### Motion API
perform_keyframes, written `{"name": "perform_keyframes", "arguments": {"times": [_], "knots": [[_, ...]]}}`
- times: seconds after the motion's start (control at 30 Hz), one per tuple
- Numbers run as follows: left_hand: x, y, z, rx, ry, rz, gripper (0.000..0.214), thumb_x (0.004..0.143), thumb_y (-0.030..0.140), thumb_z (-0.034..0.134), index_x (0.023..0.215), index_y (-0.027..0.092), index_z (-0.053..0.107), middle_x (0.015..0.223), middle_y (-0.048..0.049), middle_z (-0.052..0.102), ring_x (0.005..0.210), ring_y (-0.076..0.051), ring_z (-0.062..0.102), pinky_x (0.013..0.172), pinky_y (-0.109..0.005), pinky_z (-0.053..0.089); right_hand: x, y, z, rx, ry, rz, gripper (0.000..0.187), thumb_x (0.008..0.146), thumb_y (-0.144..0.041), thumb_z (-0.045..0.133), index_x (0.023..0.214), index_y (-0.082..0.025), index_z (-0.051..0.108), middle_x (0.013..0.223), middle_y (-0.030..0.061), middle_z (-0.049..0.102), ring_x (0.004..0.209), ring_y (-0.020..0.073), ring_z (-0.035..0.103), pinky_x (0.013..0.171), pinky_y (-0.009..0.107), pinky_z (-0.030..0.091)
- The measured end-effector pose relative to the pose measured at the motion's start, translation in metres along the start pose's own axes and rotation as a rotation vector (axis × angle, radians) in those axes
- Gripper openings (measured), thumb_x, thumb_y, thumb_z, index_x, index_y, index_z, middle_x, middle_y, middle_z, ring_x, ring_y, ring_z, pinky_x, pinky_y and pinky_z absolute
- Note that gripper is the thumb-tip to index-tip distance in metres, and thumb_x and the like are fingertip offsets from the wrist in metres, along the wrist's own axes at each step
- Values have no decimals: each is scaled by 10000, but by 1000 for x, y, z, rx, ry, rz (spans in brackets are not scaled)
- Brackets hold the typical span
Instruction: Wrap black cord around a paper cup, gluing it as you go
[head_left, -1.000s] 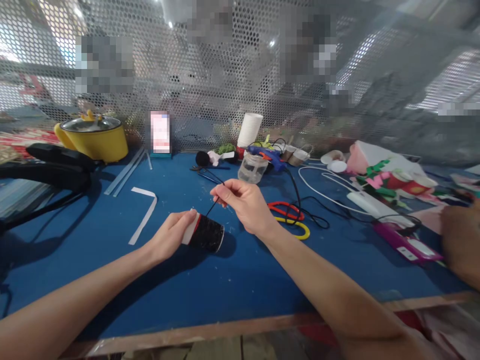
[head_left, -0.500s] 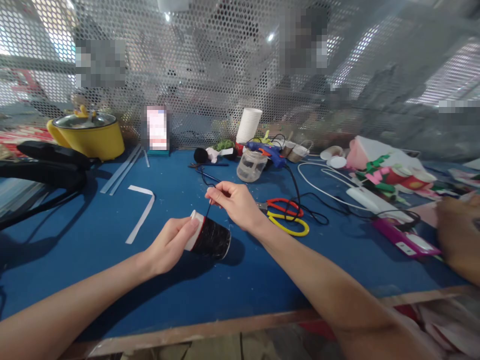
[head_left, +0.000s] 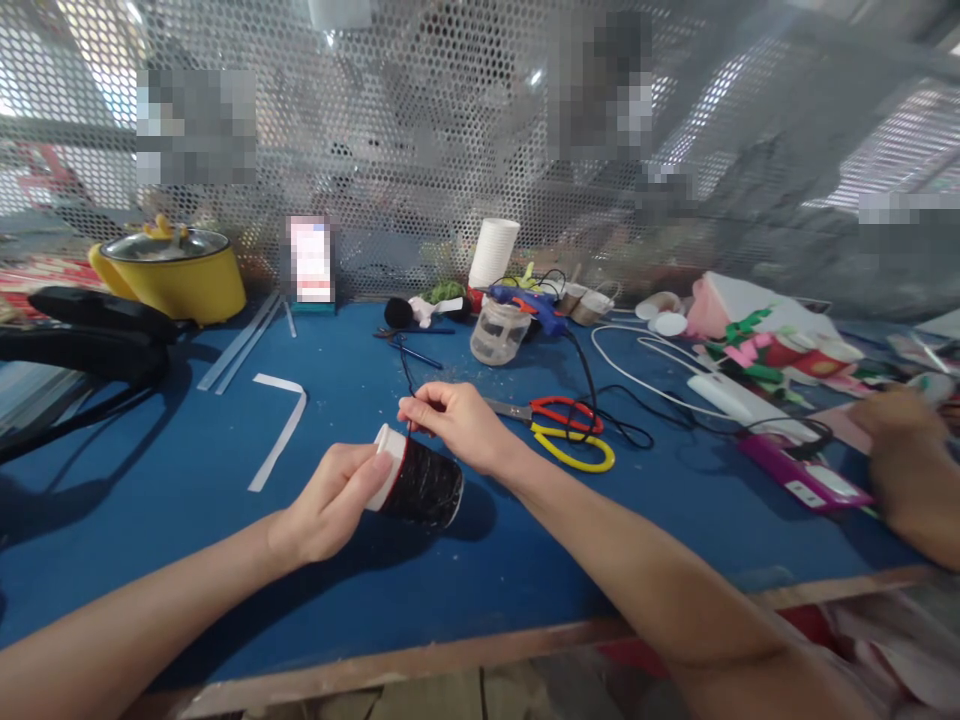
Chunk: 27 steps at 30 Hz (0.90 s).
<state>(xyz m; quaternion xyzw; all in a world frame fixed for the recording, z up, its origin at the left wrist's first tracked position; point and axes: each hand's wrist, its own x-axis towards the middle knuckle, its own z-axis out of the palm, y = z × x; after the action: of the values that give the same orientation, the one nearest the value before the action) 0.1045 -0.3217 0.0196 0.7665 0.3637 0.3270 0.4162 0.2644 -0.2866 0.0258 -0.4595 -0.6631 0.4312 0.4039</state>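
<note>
My left hand (head_left: 330, 500) grips a white paper cup (head_left: 384, 452) by its rim, thumb outside and the other fingers out of sight. The cup lies tilted on its side, its base toward the right. Black yarn (head_left: 424, 487) is wound around most of its wall, with a thin red line at the edge of the winding. Just above the cup, my right hand (head_left: 457, 420) pinches the black strand between thumb and fingers. From there the strand runs back over the table toward a dark ball (head_left: 398, 313).
Scissors (head_left: 574, 432) with red and yellow handles lie right of my right hand. Behind stand a clear plastic jar (head_left: 499, 335), a blue glue gun (head_left: 536, 305) and stacked white cups (head_left: 495, 250). A white strip (head_left: 283, 440) lies left. Another person's hand (head_left: 907, 440) is at far right.
My right hand has moved down and slightly left, closer to the cup's winding, shortening the strand between them. The scissors' blades now show more. The other person's hand has shifted slightly.
</note>
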Motion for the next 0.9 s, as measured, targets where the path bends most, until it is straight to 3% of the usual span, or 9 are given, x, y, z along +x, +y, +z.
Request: {"name": "perform_keyframes", "arguments": {"times": [0.23,0.73,0.9], "knots": [[-2,-1,0,20,-4,121,326,810,264,263,498,182,314,475,30,335,449,-87,280,456,-234,265,-1,0,3,19,-56,34,207,738,-291,531,587,-152,558,531,-29,535,502,80,477,523,215,351],[-2,-3,-1,84,7,208,319,816,215,258,500,185,296,484,28,338,456,-89,294,464,-240,266,-3,-1,2,-18,-98,58,223,735,-298,527,570,-148,533,491,-54,457,458,65,387,464,202,281],[-1,-3,-1,114,-9,335,301,824,189,263,526,182,301,492,30,344,458,-88,302,463,-232,276,-3,1,4,-38,-133,102,260,719,-341,549,555,-141,520,474,-66,410,439,59,345,439,199,262]]}}
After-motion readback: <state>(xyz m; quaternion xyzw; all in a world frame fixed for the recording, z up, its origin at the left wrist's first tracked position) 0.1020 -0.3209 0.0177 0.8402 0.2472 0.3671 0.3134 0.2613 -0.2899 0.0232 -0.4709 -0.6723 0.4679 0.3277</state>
